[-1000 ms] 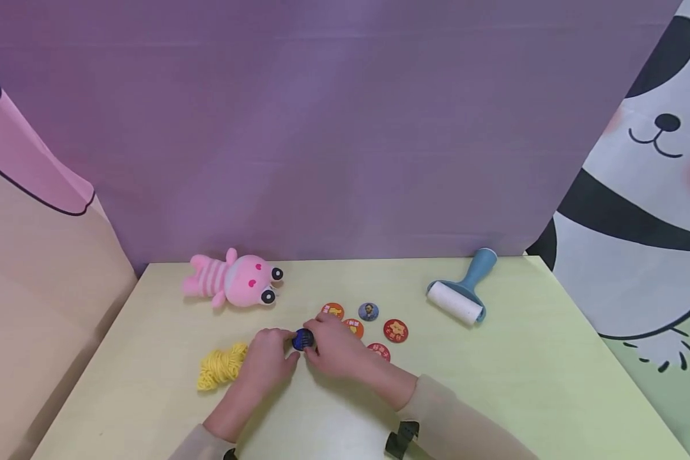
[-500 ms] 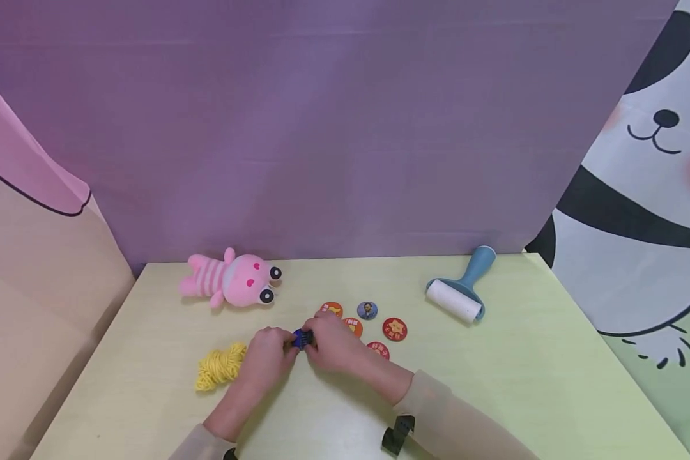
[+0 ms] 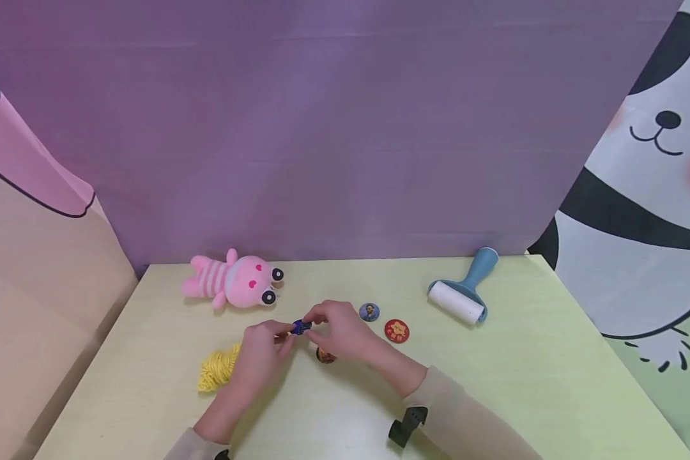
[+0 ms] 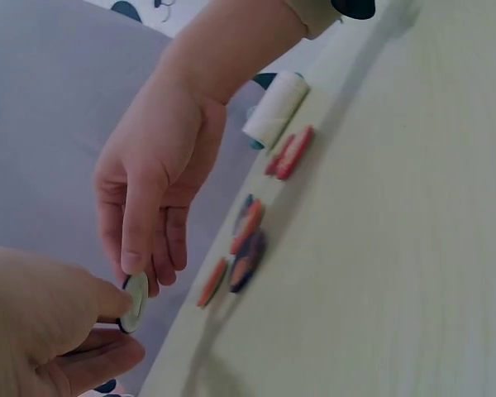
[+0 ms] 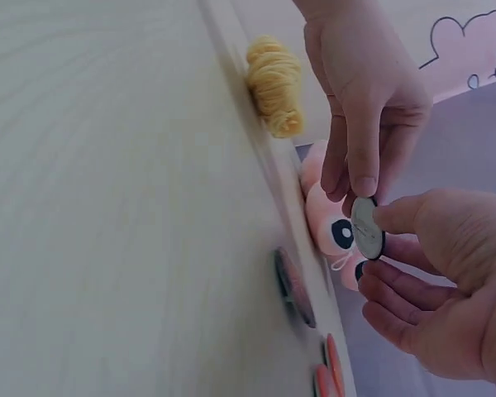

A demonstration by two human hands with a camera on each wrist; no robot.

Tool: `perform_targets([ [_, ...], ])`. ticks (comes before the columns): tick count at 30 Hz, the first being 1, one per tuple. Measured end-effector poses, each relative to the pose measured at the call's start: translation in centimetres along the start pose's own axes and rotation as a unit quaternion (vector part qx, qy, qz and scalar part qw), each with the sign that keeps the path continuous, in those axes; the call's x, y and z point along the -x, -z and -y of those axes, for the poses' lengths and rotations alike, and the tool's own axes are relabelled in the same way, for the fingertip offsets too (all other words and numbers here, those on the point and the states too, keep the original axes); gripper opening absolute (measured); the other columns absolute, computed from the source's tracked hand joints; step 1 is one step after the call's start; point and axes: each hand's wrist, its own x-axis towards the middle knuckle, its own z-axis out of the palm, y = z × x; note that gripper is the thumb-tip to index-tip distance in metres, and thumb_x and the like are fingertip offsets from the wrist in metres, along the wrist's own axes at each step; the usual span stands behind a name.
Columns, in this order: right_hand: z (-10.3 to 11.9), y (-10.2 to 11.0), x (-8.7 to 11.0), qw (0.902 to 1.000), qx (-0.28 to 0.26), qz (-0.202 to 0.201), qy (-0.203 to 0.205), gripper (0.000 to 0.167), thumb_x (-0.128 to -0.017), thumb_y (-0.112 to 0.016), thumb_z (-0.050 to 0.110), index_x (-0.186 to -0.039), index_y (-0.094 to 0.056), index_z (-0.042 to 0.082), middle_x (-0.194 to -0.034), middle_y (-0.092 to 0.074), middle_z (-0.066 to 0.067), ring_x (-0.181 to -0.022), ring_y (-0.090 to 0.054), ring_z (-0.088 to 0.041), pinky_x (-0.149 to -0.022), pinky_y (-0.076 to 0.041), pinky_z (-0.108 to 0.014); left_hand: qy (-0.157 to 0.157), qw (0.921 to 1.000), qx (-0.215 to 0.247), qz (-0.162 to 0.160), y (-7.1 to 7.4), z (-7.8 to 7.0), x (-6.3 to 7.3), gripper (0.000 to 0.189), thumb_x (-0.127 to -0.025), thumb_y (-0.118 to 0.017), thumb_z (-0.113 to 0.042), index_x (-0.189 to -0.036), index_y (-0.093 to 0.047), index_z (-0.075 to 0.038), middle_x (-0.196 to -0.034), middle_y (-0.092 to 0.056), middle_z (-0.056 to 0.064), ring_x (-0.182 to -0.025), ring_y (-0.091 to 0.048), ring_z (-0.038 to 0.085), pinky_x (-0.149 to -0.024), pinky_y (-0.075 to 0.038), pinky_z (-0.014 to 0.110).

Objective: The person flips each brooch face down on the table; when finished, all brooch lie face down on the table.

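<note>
Head view, and both wrists lean inward, left hand (image 3: 259,354) and right hand (image 3: 345,332) meeting above the worktop (image 3: 494,390), fingers (image 3: 321,310) pinching one blue badge (image 3: 301,327) from opposite sides!

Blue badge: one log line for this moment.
left hand: pinches blue badge | right hand: pinches same badge | badge: held above table | yellow cord: on table near left hand
</note>
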Motion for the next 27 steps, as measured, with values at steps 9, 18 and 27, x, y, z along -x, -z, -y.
perform_targets([
  [9, 0.04, 0.57, -0.56, 0.9982, -0.052, -0.031, -0.004, 0.015, -0.103, -0.069, 0.014, -0.112, -0.079, 0.01, -0.107, -0.08, -0.002, -0.095, -0.075, -0.014, -0.089, -0.063, -0.031, 0.017, 0.9978, 0.062, -0.017, 0.93, -0.06, -0.29, 0.012, -0.094, -0.08, -0.005, -0.104, -0.085, -0.006, -0.093, -0.084, 0.006, -0.086, -0.08, 0.018, -0.075, -0.066, 0.027],
  [18, -0.18, 0.79, -0.57, 0.9961, -0.081, -0.034, -0.009, 0.011, -0.103, -0.069, 0.013, -0.108, -0.079, 0.012, -0.102, -0.081, -0.005, -0.089, -0.074, -0.012, -0.083, -0.062, -0.025, 0.034, 0.9962, 0.08, -0.003, 0.86, -0.39, -0.47, 0.011, -0.096, -0.078, -0.007, -0.105, -0.084, -0.005, -0.092, -0.083, 0.01, -0.08, -0.077, 0.013, -0.073, -0.065, 0.025],
  [27, -0.46, 1.08, -0.32, 0.9931, -0.113, -0.025, -0.022, 0.011, -0.102, -0.072, 0.017, -0.107, -0.081, 0.012, -0.094, -0.08, -0.001, -0.079, -0.073, -0.014, -0.072, -0.059, -0.02, 0.03, 0.995, 0.094, -0.019, 1.05, -0.66, -0.44, 0.017, -0.095, -0.079, -0.006, -0.111, -0.083, -0.004, -0.09, -0.082, 0.007, -0.079, -0.076, 0.014, -0.072, -0.064, 0.021],
])
